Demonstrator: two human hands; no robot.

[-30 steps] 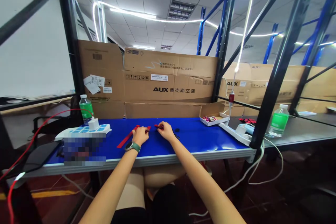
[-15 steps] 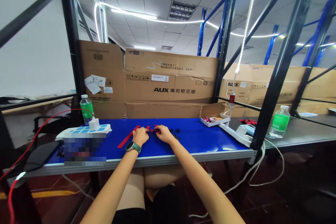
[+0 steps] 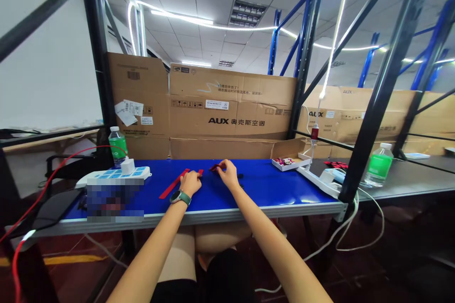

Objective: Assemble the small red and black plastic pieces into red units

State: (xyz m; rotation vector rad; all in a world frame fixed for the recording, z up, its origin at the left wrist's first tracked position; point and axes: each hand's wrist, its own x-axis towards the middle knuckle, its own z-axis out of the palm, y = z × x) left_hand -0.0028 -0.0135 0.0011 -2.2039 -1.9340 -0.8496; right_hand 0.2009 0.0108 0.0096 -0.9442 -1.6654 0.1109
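Red strip [image 3: 173, 187] at 8 o'clock from left hand [image 3: 190, 183], long axis 8-to-2, left hand nearer, curled over far end, grip unclear; right hand [image 3: 227, 175] pinching small red piece [image 3: 214, 167].

The bench top [image 3: 270, 184] is smooth, glossy blue and shines under the ceiling lights, edged by a rail [image 3: 199, 218] of pale, satin metal, while the red strip [image 3: 174, 183] and small red piece [image 3: 214, 167] look matt, though their material is too small to tell. Behind stand matt brown cardboard boxes [image 3: 227, 113] with rough torn flaps, and the shelf posts [image 3: 384, 80] are smooth painted metal. The power strip [image 3: 113, 180] is smooth white plastic, and the water bottle [image 3: 378, 165] is clear, shiny plastic.
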